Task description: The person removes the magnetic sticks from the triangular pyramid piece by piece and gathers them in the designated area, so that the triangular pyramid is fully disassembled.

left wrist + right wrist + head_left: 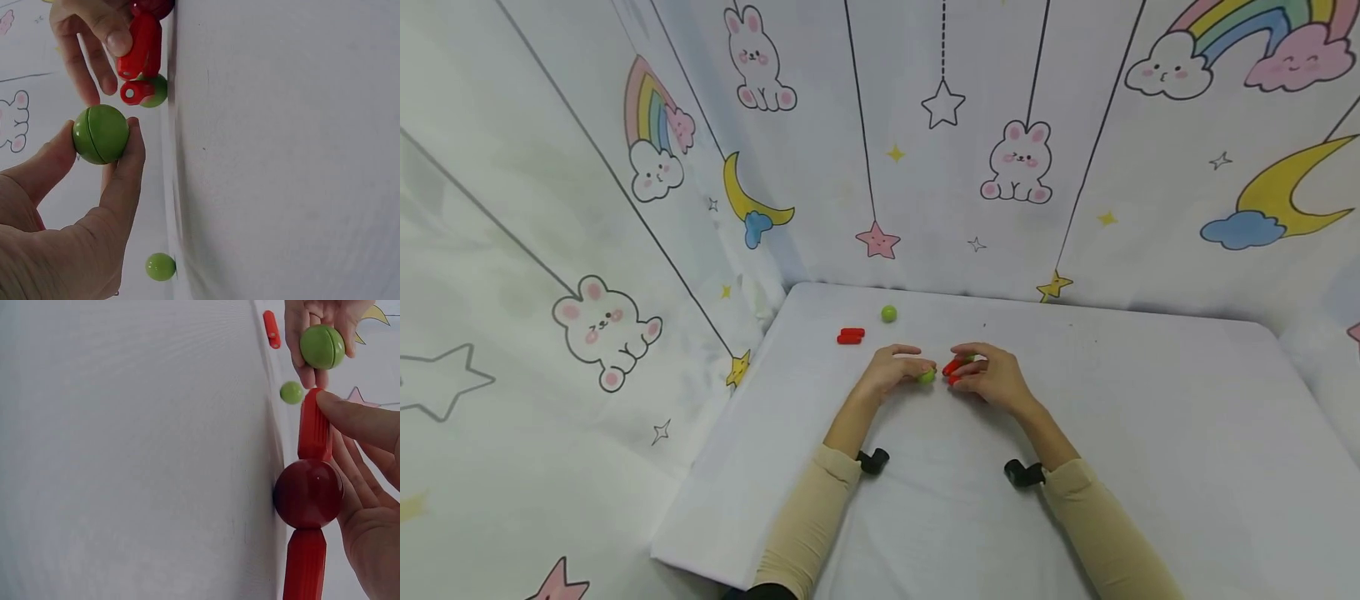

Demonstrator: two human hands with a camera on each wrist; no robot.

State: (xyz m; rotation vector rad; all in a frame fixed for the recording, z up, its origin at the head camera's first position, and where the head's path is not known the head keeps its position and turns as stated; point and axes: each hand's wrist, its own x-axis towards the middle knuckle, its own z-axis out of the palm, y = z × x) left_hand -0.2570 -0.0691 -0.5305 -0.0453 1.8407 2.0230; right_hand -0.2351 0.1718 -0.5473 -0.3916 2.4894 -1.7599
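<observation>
Thumb and fingers of my left hand (891, 372) pinch a green ball (101, 134) with a groove around it, above the white table. Just to the right, my right hand (997, 379) holds a red ridged stick (315, 428), the thumb against its end. A dark red ball (309, 494) adjoins that stick, and another red stick (305, 565) extends from the ball's other side. Beside these pieces in the left wrist view, a second green ball (160, 91) is partly hidden behind a red stick end with a hole. The ball and stick ends are apart.
Two loose red sticks (851, 336) lie side by side toward the table's back left. Near them sits a loose green ball (889, 313). The white table (1150, 417) is bordered at the back and left by printed curtains (820, 167).
</observation>
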